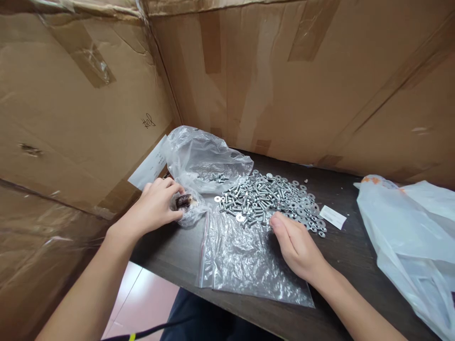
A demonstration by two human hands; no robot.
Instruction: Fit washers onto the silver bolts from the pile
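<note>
My left hand (pixel 161 201) curls its fingers round a crumpled clear plastic wrapper (pixel 194 217). Inside the wrapper lies a dark brown, glossy piece (pixel 184 201) with a paler end, perhaps food. My right hand (pixel 294 242) is closed at the near edge of a pile of small metal bolts (pixel 249 196); whatever its fingers hold is hidden. Flat washers (pixel 302 206) spread over the pile's right side. A flat clear zip bag (pixel 245 265) lies in front of the pile, partly beneath my right hand.
Behind the wrapper, an open clear bag (pixel 209 151) holds some bolts. A small white label (pixel 332 217) lies right of the washers. A white plastic bag (pixel 401 237) covers the table's right side. Large cardboard boxes (pixel 249 80) wall the dark table (pixel 170 251) at back and left.
</note>
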